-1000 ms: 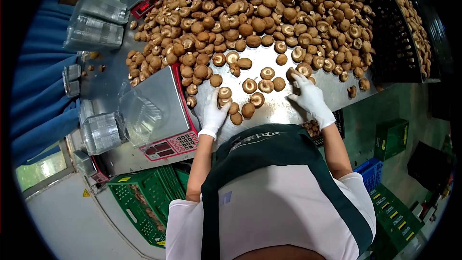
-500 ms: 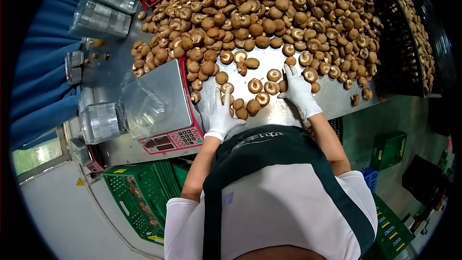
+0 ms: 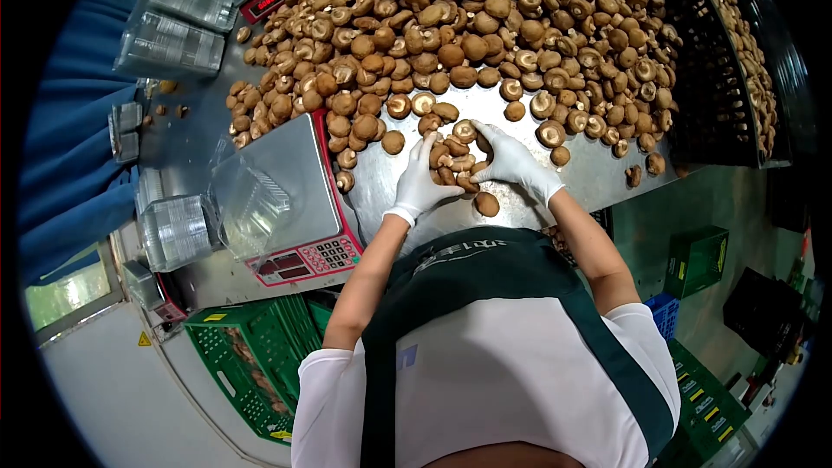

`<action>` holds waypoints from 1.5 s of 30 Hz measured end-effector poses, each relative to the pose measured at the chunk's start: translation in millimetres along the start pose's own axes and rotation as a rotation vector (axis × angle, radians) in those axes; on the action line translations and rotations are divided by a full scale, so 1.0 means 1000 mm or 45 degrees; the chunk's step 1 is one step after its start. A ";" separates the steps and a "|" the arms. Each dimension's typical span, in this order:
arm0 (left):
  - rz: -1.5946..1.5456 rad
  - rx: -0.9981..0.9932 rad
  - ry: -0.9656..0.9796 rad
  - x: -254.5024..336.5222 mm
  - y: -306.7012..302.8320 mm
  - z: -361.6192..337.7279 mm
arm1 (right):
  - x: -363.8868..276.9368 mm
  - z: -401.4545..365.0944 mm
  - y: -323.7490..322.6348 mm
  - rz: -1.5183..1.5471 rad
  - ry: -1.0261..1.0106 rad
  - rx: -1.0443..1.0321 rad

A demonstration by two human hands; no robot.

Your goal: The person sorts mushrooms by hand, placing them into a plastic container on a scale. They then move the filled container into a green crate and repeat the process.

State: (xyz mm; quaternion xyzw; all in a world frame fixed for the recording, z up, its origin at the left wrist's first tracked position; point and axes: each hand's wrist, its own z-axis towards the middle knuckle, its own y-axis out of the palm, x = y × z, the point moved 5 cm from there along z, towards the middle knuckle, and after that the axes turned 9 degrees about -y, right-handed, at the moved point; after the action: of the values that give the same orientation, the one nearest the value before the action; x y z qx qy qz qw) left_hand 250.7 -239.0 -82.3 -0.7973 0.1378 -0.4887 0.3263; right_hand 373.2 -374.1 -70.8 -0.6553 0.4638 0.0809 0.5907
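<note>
The cluster of mushrooms (image 3: 455, 160), which had lain strewn in a loose arc over the bare steel a moment earlier, was now bunched tight between two white-gloved hands, near the front edge of the surface (image 3: 598, 175). The left hand (image 3: 422, 182) had come in from beside the scale and cupped the bunch on its side. The right hand (image 3: 511, 160), flat and reaching toward the heap half a second before, had drawn back and curled round the other side. Both were grasping the bunch together, fingers bent over the caps. Whether it had left the steel I could not tell. To my eye the sweeping-in was finished and had become a hold.

One stray mushroom (image 3: 486, 204) lay apart, just beside the hands and nearer the apron. To the left the scale (image 3: 299, 165) carried a clear tray (image 3: 251, 204). Beyond spread the big heap (image 3: 485, 26), with a black crate (image 3: 711, 78) on its right.
</note>
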 end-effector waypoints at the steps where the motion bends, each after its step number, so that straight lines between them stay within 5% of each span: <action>1: -0.032 0.021 0.048 -0.001 0.000 0.003 | 0.003 0.003 0.001 0.105 -0.041 0.047; 14: -0.281 0.008 0.091 -0.001 0.001 -0.007 | -0.016 -0.010 0.002 0.481 -0.098 0.065; 20: -0.357 0.124 0.157 0.009 -0.025 -0.024 | -0.045 -0.014 -0.012 0.334 -0.323 0.203; 27: -0.143 0.612 0.225 0.021 -0.124 -0.070 | -0.147 0.005 -0.042 0.143 -0.608 0.229; 35: 0.021 0.963 0.238 -0.032 -0.240 -0.138 | -0.283 0.056 -0.008 0.078 -1.012 0.245; 40: -0.026 0.954 0.101 -0.075 -0.289 -0.173 | -0.349 0.081 0.032 0.093 -1.079 0.167; 45: 0.205 0.521 -0.173 -0.130 -0.292 -0.178 | -0.362 0.095 0.074 -0.097 -0.967 -0.165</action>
State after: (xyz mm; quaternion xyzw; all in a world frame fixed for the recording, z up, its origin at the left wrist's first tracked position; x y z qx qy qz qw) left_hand 4.0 -18.9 74.9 -0.7320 0.0768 -0.4240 0.5278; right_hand 161.6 -99.0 87.0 -0.6314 0.1813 0.3250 0.6803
